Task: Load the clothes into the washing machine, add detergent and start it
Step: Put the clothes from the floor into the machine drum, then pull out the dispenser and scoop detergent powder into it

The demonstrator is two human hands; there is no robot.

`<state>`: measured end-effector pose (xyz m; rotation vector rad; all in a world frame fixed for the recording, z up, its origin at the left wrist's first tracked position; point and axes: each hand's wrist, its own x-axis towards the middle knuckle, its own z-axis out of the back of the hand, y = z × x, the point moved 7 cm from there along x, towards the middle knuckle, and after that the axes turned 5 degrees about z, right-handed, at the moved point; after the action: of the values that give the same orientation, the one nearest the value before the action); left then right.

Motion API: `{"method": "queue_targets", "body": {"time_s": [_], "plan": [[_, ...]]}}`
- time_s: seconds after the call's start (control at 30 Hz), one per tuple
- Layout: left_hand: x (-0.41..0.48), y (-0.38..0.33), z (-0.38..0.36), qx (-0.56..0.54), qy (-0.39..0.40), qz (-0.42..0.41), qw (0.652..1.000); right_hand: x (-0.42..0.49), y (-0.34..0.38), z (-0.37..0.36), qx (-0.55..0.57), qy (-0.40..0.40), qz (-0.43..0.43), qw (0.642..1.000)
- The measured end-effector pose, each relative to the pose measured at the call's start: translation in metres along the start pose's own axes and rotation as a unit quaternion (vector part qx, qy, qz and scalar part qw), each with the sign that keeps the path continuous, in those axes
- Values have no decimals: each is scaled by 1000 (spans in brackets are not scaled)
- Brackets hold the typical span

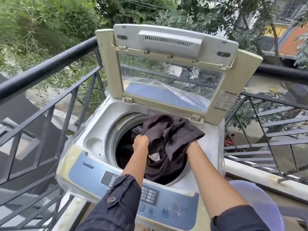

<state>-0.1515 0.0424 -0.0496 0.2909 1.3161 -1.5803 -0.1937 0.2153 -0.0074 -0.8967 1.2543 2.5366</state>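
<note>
A top-loading washing machine [93,142] stands before me with its lid [166,64] raised upright. A dark garment [166,130] hangs bunched over the drum opening [123,147], partly inside. My left hand [140,142] grips the garment's left side above the drum. My right hand [191,144] is almost wholly hidden under the cloth's right fold; only the wrist shows, and it appears to hold the cloth. More dark fabric lies lower in the drum. The blue control panel [88,174] with buttons runs along the near edge, under my forearms.
A black metal railing [41,69] surrounds the machine on the left and right of this balcony. A pale lavender tub [260,202] sits at the lower right beside the machine. A small recessed tray [95,144] lies left of the drum. Trees fill the background.
</note>
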Motion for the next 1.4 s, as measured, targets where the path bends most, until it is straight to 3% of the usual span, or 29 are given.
{"method": "queue_targets", "body": {"time_s": [0.03,0.07,0.13,0.3,0.47,0.63,0.73,0.9,1.07,1.4], "plan": [[1,2,1,0,-3,3,1000,21,-10,6,94,-67,48,992],[6,4,0,-3,-10,7,1000,36,-21,2,220,-57,13,974],[13,7,-1,-8,-25,9,1000,43,-35,-1,329,-103,-2,939],[5,-4,7,-61,-48,6,997,24,-29,-4,245,-102,-34,964],[1,-18,13,-93,-45,-9,995,28,-29,-8,245,-126,-45,960],[17,-27,3,-220,24,6,975,44,-23,-12,278,-133,-77,948],[26,-39,-11,-299,96,29,949,58,-12,-20,397,-103,-71,909],[45,-60,-32,-324,175,58,928,82,5,-28,520,-92,-88,845],[61,-80,-49,-329,224,79,914,106,18,-32,598,-96,-111,788],[73,-84,-63,-326,267,122,899,123,22,-38,685,-103,-95,715]]}}
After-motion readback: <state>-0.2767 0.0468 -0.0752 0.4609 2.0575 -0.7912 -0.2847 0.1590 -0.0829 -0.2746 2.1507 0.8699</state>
